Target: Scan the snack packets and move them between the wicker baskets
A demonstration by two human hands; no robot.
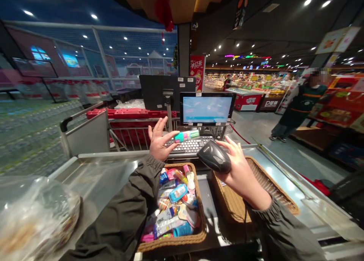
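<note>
My left hand (159, 144) pinches a small teal, pink and green cylindrical pack (187, 135) between thumb and fingers, just above the keyboard (190, 146). The exact kind of pack is not clear. In my right hand (238, 172) is a black handheld barcode scanner (214, 157), its front turned toward the pack. Below my hands, a wicker basket (203, 219) holds many small colourful packs, tubes and plastic pieces. A second wicker basket (263, 172) lies partly under my right forearm, which hides some of its inside.
A lit screen (206, 109) stands behind the keyboard, beside a dark monitor back (155, 90). Clear plastic bags (36, 215) lie at left on the metal counter (113, 162). A long thin stem (280, 166) crosses the right counter. A person in an apron (301, 102) stands at right.
</note>
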